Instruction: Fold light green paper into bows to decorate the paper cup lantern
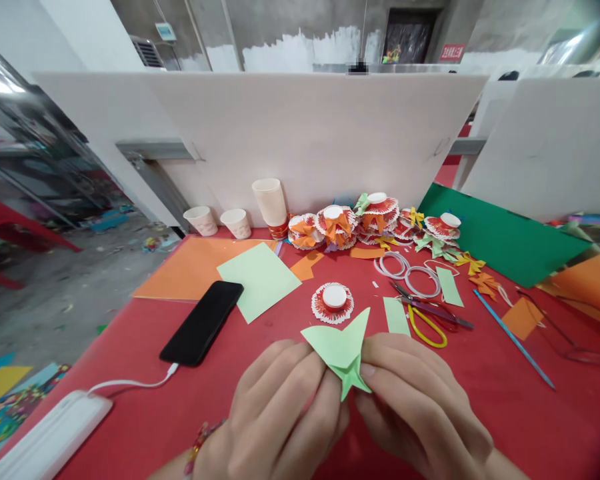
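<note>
Between my two hands is a folded light green paper shape point(341, 345), like a butterfly, with two wide wings on top and smaller points below. My left hand point(285, 407) pinches its left side, and my right hand point(417, 400) pinches the right side; the fingertips are partly hidden behind the paper. Just beyond it on the red table lies a small red and white frilled cup piece point(334, 301). Close to my right hand are a light green paper strip point(396, 316) and scissors with yellow handles point(429, 328).
A black phone point(203, 325) is cabled to a white power bank point(63, 437) at left. Orange sheets point(180, 270) and a green square point(260, 280) lie behind. Paper cups point(270, 202), frilled cup pieces point(335, 223) and a green board point(500, 233) line the white partition point(280, 127).
</note>
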A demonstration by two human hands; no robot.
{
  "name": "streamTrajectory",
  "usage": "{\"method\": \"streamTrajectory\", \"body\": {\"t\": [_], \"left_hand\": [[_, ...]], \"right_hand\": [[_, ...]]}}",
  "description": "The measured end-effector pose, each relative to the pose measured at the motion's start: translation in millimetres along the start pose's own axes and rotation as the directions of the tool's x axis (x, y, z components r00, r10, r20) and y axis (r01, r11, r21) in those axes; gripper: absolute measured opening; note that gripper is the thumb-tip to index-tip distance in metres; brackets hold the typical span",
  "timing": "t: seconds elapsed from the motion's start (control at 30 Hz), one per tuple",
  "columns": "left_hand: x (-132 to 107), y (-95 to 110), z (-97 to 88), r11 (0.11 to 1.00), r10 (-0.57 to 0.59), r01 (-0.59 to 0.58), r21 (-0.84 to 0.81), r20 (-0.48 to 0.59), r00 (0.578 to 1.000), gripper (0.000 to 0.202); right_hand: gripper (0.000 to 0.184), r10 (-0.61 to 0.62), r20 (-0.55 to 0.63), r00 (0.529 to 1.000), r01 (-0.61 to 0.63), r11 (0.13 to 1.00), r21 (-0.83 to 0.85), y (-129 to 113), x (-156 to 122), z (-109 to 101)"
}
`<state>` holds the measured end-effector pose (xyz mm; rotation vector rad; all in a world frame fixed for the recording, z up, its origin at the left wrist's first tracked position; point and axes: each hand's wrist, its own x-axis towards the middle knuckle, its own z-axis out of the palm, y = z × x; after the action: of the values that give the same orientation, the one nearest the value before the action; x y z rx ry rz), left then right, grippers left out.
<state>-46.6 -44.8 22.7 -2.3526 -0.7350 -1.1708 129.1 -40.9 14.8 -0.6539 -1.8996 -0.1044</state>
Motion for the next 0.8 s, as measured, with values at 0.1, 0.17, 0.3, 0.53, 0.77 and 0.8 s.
{"method": "streamTrajectory", "body": {"t": [0.1,0.17,0.3,0.53,0.77,0.8], "left_hand": [[0.3,-0.8,-4.3,0.998,-0.056,0.054,-0.040,-0.036,0.998,0.010],[1.6,-3.4,-10.2,0.985,-0.156,0.153,-0.079,-0.032,0.987,0.010],[8.0,-12.5,-17.4,0.933,-0.260,0.257,-0.251,0.025,0.965,0.025],[11.1,-18.9,-13.7,0.914,-0.162,0.209,-0.347,0.159,0.974,0.019],[13.0,-19.4,-15.9,0.937,-0.128,0.162,-0.309,0.129,0.983,0.019],[12.8,-19.1,-16.0,0.940,-0.128,0.159,-0.303,0.120,0.985,0.019]], "right_hand": [[0.024,-0.048,-0.018,0.999,0.048,0.999,0.012,4.0,2.3,1.6],[0.029,-0.028,-0.022,0.999,0.030,0.996,0.085,7.2,5.5,2.3],[0.030,-0.022,0.029,0.999,0.017,0.987,0.160,10.9,10.9,1.9],[0.025,-0.037,0.121,0.992,0.026,0.996,0.091,11.9,13.6,1.4],[0.023,-0.088,0.162,0.983,0.082,0.996,0.040,15.7,13.4,-1.3],[0.023,-0.091,0.157,0.983,0.086,0.996,0.039,15.6,13.3,-1.6]]}}
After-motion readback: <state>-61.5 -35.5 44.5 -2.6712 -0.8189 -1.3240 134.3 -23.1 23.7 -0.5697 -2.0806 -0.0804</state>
